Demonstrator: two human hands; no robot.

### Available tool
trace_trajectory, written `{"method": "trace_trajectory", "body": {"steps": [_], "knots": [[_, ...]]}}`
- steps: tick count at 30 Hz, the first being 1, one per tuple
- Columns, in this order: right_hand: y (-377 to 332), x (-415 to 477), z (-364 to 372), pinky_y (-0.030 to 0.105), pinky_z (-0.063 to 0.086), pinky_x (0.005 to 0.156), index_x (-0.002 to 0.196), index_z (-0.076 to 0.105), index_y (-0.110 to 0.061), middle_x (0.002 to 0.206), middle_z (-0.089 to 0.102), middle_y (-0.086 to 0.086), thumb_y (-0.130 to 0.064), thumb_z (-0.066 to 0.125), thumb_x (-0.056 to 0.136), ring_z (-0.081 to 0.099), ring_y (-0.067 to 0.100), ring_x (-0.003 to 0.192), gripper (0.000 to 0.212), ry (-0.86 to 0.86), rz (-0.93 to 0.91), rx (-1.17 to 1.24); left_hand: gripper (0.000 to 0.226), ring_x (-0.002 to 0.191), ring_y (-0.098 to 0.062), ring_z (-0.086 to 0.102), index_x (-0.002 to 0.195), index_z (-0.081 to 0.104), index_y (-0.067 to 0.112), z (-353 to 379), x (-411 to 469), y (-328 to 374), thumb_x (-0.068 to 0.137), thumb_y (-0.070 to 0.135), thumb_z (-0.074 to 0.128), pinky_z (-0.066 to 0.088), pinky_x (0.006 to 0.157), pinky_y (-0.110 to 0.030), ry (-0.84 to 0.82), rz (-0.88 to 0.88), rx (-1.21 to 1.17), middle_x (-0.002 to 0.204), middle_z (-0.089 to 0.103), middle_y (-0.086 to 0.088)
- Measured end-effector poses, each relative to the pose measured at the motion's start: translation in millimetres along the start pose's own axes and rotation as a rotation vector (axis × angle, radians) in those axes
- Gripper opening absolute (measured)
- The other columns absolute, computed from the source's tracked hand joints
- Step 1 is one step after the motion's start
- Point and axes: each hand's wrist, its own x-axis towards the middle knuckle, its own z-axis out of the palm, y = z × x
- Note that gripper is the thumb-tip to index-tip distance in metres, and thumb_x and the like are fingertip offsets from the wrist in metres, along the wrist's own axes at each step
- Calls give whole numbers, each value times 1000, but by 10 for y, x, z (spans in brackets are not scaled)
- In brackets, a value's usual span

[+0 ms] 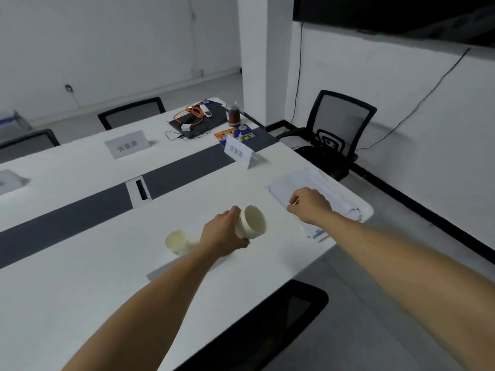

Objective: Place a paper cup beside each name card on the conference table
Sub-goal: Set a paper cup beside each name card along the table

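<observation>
Reaching over a white table [80, 290], a person works with two bare hands. Three name cards stand on it: one [10, 180] cut by the left frame edge, a second [126, 145] beyond the dark centre strip [67, 218], and a third [238, 153] near the far corner. One cup [176, 241] stands upright on the near side, just left of the left hand [222, 236]. That hand grips a tilted stack [251, 222] of cups, mouth toward the camera; how many it holds cannot be counted. A grey shape [160, 273] lies under that forearm; whether it is a fourth card cannot be told. The right hand [308, 204] hovers over papers [302, 180], fingers curled, pinching a thin pale stick [294, 202]. Four chairs [340, 129] ring the table.
</observation>
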Motion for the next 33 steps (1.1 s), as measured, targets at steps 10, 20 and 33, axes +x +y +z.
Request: {"method": "trace_trajectory", "body": {"steps": [10, 20, 33], "knots": [[2037, 258, -1227, 28, 49, 67, 95, 69, -14, 91, 72, 2, -27, 67, 89, 66, 22, 84, 14, 56, 74, -12, 60, 93, -24, 60, 114, 44, 23, 851, 754, 2079, 68, 39, 80, 45, 70, -32, -56, 140, -39, 107, 64, 2], [3040, 1156, -1711, 31, 53, 79, 84, 68, -22, 93, 73, 0, -32, 72, 85, 67, 22, 90, 11, 64, 158, 15, 58, 97, -25, 60, 117, 45, 22, 1223, 2022, 2950, 71, 39, 77, 46, 72, -34, -70, 190, 11, 110, 64, 1], [3089, 3315, -2615, 30, 53, 72, 94, 72, -14, 89, 73, 2, -28, 71, 88, 69, 21, 84, 16, 22, 22, 26, 68, 103, -26, 58, 121, 44, 22, 1130, 4010, 3403, 68, 41, 81, 51, 79, -40, -22, 99, -41, 114, 62, 0]]}}
